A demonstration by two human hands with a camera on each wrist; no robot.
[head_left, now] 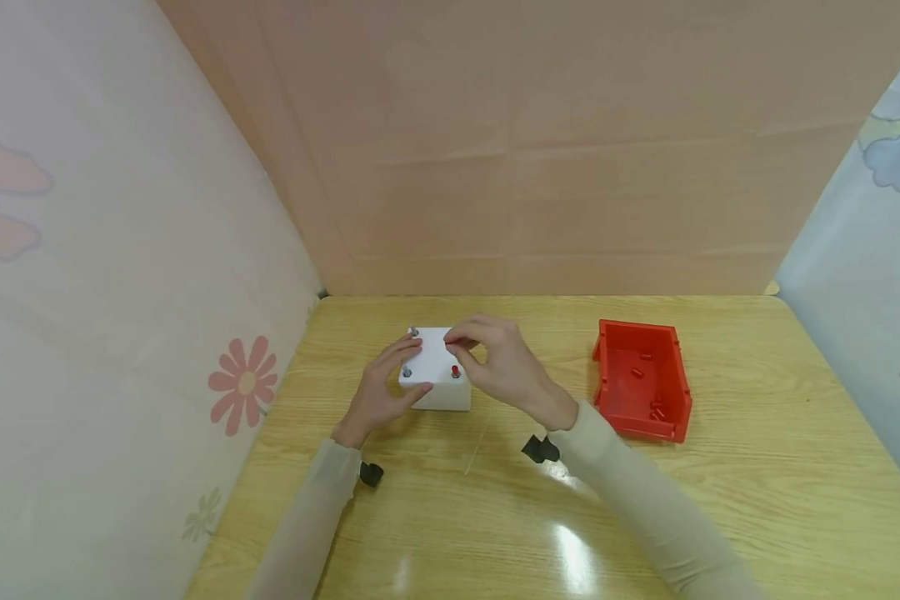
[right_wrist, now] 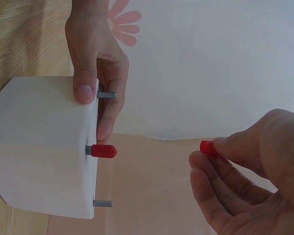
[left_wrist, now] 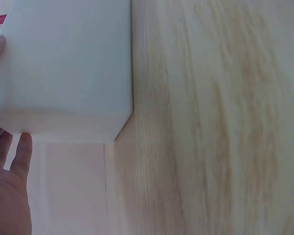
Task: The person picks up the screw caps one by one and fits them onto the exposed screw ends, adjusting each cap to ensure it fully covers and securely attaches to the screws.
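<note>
A white block (head_left: 438, 395) stands on the table with threaded metal studs on its top. A red cap (right_wrist: 104, 151) covers one stud near the front right corner. Two other studs, a bare stud (right_wrist: 107, 95) and another bare stud (right_wrist: 103, 203), show in the right wrist view. My left hand (head_left: 381, 392) grips the block from the left, thumb at the front face and fingers over the top. Between thumb and fingertips, my right hand (right_wrist: 250, 171) pinches a second red cap (right_wrist: 206, 147), held apart from the studs. In the head view this hand hides the block's far right corner.
A red bin (head_left: 634, 379) stands to the right on the wooden table (head_left: 435, 533), with several loose red caps (head_left: 657, 411) inside. A tan partition (head_left: 547, 167) rises behind the table, and patterned sheets hang at both sides.
</note>
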